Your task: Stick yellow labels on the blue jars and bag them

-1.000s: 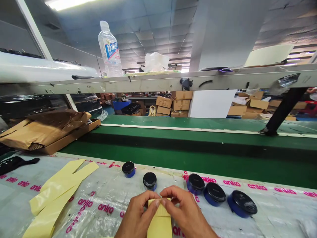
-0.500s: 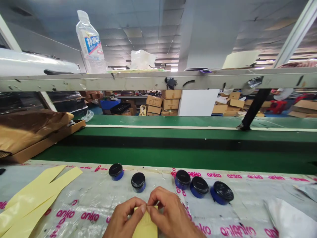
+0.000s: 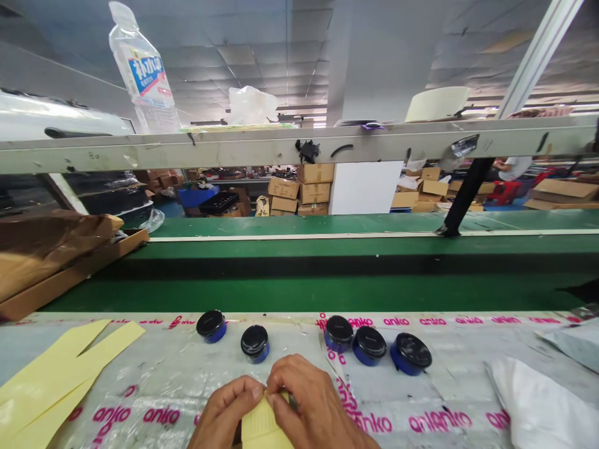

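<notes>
A yellow paper sheet with faint narrow lines near its top lies between my hands at the bottom centre. My left hand is closed, thumb and forefinger pinching its upper left edge. My right hand is closed too, fingertips pinching at the top edge beside the left thumb; a small dark spot shows by its thumb, too unclear to name. Just beyond stands a round blue container with a black lid. A similar container stands farther left, and three more stand in a row to the right.
Larger yellow sheets lie at left on the plastic-covered table. A white bag is at right. A green conveyor belt runs behind, under a shelf rail carrying a bottle. A cardboard tray stands left.
The view has shifted slightly, so most things appear a little farther left. Both hands still pinch the yellow sheet, which is now tilted, and the right fingers have curled over its top.
</notes>
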`<state>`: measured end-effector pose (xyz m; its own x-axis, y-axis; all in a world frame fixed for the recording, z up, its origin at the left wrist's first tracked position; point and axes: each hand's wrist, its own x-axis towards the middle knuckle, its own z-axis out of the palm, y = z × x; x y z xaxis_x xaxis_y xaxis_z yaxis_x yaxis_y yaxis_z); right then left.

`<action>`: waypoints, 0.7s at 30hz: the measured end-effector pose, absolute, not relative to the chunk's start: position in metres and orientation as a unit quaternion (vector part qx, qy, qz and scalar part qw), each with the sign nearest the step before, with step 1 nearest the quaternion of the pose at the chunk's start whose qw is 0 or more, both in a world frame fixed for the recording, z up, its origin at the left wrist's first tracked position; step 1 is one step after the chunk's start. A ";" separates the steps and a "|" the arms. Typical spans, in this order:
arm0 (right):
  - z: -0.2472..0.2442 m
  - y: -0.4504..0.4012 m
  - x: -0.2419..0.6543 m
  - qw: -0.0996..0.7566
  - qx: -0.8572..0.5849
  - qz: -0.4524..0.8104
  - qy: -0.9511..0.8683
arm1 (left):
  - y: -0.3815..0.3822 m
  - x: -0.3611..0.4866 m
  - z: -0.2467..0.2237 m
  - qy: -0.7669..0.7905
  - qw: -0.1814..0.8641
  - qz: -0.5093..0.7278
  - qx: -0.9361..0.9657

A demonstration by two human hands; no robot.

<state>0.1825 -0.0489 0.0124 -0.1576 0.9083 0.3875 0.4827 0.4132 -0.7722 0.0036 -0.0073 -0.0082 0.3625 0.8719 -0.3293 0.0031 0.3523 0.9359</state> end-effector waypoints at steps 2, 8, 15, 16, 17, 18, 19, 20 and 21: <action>0.007 -0.048 0.183 0.436 -0.475 0.257 -0.720 | -0.010 0.007 -0.007 0.464 0.681 0.333 0.459; -0.003 -0.044 0.184 0.418 -0.530 0.349 -0.650 | -0.013 0.008 0.000 0.472 0.601 0.308 0.567; 0.007 -0.040 0.184 0.371 -0.547 0.314 -0.682 | -0.017 0.008 0.003 0.464 0.542 0.298 0.634; 0.007 -0.040 0.184 0.367 -0.554 0.314 -0.678 | -0.019 0.008 0.005 0.468 0.530 0.297 0.642; 0.007 -0.040 0.184 0.366 -0.558 0.316 -0.674 | -0.020 0.008 0.007 0.472 0.518 0.296 0.649; 0.007 -0.040 0.184 0.366 -0.559 0.319 -0.672 | -0.021 0.009 0.008 0.476 0.510 0.293 0.654; 0.006 -0.041 0.184 0.369 -0.558 0.322 -0.670 | -0.022 0.008 0.009 0.478 0.507 0.292 0.655; 0.005 -0.042 0.184 0.373 -0.554 0.326 -0.669 | -0.022 0.008 0.009 0.478 0.511 0.293 0.651; 0.004 -0.043 0.183 0.378 -0.548 0.329 -0.670 | -0.021 0.007 0.008 0.477 0.522 0.294 0.643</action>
<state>0.1833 -0.0430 0.0036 -0.1141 0.9828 0.1453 0.4846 0.1828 -0.8554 0.0071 -0.0211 0.0081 0.3714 0.9207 -0.1203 0.3060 0.0010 0.9520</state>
